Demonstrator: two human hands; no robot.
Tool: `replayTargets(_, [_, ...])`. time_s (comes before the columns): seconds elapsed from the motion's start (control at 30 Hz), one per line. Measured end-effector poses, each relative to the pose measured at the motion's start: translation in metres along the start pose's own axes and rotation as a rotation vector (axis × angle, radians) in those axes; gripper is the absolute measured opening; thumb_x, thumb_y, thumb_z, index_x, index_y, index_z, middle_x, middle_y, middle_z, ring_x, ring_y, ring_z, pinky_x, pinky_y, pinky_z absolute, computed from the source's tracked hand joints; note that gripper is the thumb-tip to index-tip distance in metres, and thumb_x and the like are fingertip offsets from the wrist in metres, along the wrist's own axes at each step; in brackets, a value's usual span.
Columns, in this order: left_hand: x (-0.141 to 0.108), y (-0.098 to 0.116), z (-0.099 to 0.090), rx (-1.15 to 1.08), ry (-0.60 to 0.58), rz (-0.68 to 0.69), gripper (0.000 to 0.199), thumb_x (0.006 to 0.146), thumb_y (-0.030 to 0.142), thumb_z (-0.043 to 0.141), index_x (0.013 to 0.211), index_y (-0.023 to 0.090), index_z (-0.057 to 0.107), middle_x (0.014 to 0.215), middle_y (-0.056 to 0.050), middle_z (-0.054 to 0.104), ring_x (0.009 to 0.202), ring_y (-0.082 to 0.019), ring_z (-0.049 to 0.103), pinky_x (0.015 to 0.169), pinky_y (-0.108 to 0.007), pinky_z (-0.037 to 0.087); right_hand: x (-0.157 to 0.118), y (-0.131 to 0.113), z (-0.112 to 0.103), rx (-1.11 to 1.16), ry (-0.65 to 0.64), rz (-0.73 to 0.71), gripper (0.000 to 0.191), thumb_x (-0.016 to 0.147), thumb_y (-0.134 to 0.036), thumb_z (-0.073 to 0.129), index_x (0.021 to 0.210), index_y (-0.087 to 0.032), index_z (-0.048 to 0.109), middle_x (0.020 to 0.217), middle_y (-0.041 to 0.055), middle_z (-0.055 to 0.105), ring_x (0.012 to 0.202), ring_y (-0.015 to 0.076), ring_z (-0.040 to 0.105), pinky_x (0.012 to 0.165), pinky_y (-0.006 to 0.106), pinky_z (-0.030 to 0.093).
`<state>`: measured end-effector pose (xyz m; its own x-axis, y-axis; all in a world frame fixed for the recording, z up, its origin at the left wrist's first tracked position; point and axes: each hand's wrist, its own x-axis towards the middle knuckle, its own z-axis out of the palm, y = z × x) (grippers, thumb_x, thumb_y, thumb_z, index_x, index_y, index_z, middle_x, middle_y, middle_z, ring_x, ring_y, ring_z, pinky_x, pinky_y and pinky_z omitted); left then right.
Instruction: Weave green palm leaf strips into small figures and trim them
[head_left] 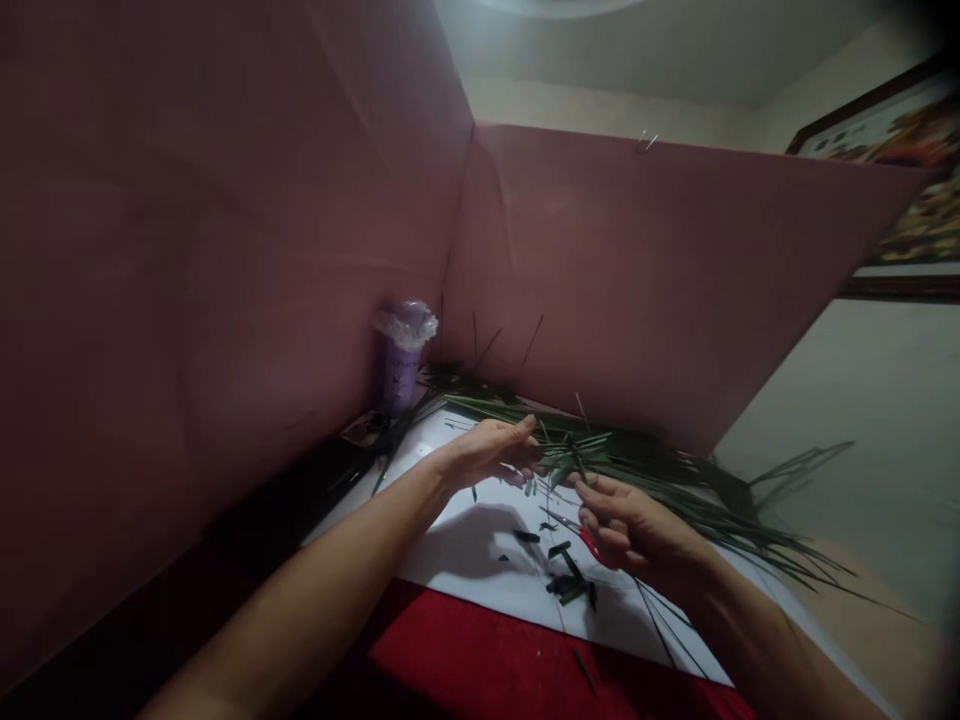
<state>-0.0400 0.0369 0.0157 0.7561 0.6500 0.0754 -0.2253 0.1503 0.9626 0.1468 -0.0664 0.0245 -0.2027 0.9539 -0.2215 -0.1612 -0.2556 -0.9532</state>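
Note:
A small woven piece of green leaf strips (571, 456), with strip ends sticking out, is held up over the white sheet. My right hand (628, 522) pinches its lower right side between thumb and fingers. At its left edge is my left hand (496, 450), thumb stretched out and apart from the curved fingers; the fingertips seem to touch the strips. Red-handled scissors (596, 550) lie under my right hand, which partly hides them. Cut leaf pieces (568, 575) are scattered on the sheet below.
Long green leaves (675, 490) lie along the back and right of the white sheet (450, 545). A purple cup (402, 375) with crumpled clear plastic on top stands in the back left corner. Pink panels (600, 260) rise behind and left. Red cloth (450, 650) is at the front.

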Motion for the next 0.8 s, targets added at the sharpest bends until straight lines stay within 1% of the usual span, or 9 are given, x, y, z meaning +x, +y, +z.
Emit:
replayTargets(0.07, [0.000, -0.002, 0.001, 0.034, -0.020, -0.011, 0.047, 0.067, 0.057, 0.061, 0.075, 0.011, 0.058, 0.069, -0.007, 0.063, 0.059, -0.012, 0.056, 0.061, -0.027, 0.041, 0.002, 0.004, 0.000, 0.017, 0.010, 0.006, 0.023, 0.074, -0.029, 0.068, 0.087, -0.020, 0.052, 0.056, -0.0061, 0.050, 0.034, -0.0015, 0.025, 0.030, 0.008, 0.014])
replayTargets(0.17, [-0.001, -0.003, 0.002, 0.066, -0.052, -0.023, 0.036, 0.062, 0.042, 0.071, 0.073, 0.012, 0.057, 0.067, -0.003, 0.062, 0.055, -0.009, 0.054, 0.060, -0.026, 0.041, 0.003, 0.007, 0.004, 0.032, 0.010, 0.007, 0.023, 0.073, -0.028, 0.068, 0.088, -0.019, 0.053, 0.056, -0.0060, 0.050, 0.034, -0.0016, 0.027, 0.029, 0.007, 0.015])
replayTargets(0.23, [-0.001, -0.004, 0.002, 0.080, -0.064, -0.030, 0.029, 0.061, 0.035, 0.073, 0.069, 0.012, 0.057, 0.065, -0.002, 0.061, 0.052, -0.008, 0.052, 0.058, -0.025, 0.040, 0.003, 0.009, 0.006, 0.046, 0.014, 0.006, 0.022, 0.073, -0.028, 0.068, 0.087, -0.019, 0.053, 0.056, -0.0061, 0.050, 0.034, -0.0019, 0.027, 0.030, 0.007, 0.017])
replayTargets(0.27, [0.000, -0.005, 0.002, 0.086, -0.058, -0.033, 0.028, 0.061, 0.034, 0.072, 0.067, 0.012, 0.056, 0.064, -0.002, 0.060, 0.051, -0.008, 0.051, 0.057, -0.025, 0.039, 0.004, 0.010, 0.007, 0.053, 0.017, 0.007, 0.022, 0.073, -0.028, 0.068, 0.086, -0.019, 0.053, 0.056, -0.0062, 0.050, 0.033, -0.0019, 0.027, 0.029, 0.007, 0.017])
replayTargets(0.33, [0.000, -0.005, 0.002, 0.095, -0.033, -0.039, 0.027, 0.064, 0.035, 0.069, 0.065, 0.012, 0.055, 0.063, -0.003, 0.060, 0.051, -0.008, 0.051, 0.055, -0.025, 0.038, 0.005, 0.012, 0.008, 0.067, 0.021, 0.011, 0.023, 0.073, -0.029, 0.069, 0.083, -0.019, 0.051, 0.055, -0.0067, 0.049, 0.033, -0.0019, 0.029, 0.029, 0.007, 0.017])
replayTargets(0.43, [0.000, -0.006, 0.002, 0.095, 0.001, -0.051, 0.032, 0.066, 0.042, 0.066, 0.067, 0.011, 0.057, 0.065, -0.003, 0.059, 0.052, -0.008, 0.050, 0.056, -0.025, 0.038, 0.007, 0.016, 0.008, 0.082, 0.012, 0.006, 0.023, 0.074, -0.030, 0.068, 0.081, -0.019, 0.049, 0.055, -0.0072, 0.049, 0.033, -0.0016, 0.029, 0.029, 0.007, 0.016])
replayTargets(0.57, [0.002, -0.007, 0.000, 0.037, 0.025, -0.035, 0.037, 0.068, 0.048, 0.064, 0.073, 0.012, 0.059, 0.068, -0.002, 0.058, 0.056, -0.008, 0.051, 0.058, -0.025, 0.038, 0.008, 0.019, 0.006, 0.078, 0.005, -0.001, 0.021, 0.076, -0.028, 0.067, 0.085, -0.020, 0.050, 0.056, -0.0067, 0.050, 0.034, -0.0012, 0.029, 0.030, 0.008, 0.018])
replayTargets(0.73, [0.003, -0.008, -0.001, 0.002, 0.115, -0.066, 0.038, 0.069, 0.048, 0.063, 0.076, 0.011, 0.060, 0.063, -0.002, 0.058, 0.056, -0.010, 0.052, 0.058, -0.026, 0.039, 0.006, 0.020, 0.006, -0.007, 0.017, -0.009, 0.026, 0.074, -0.031, 0.067, 0.091, -0.020, 0.051, 0.055, -0.0059, 0.052, 0.032, -0.0004, 0.028, 0.029, 0.009, 0.015])
replayTargets(0.8, [0.003, -0.008, 0.000, 0.010, 0.122, -0.067, 0.039, 0.068, 0.049, 0.063, 0.074, 0.011, 0.059, 0.061, -0.001, 0.056, 0.054, -0.009, 0.050, 0.057, -0.026, 0.038, 0.005, 0.020, 0.006, -0.052, 0.018, -0.007, 0.028, 0.073, -0.033, 0.067, 0.091, -0.019, 0.051, 0.053, -0.0059, 0.053, 0.030, -0.0004, 0.027, 0.029, 0.010, 0.014])
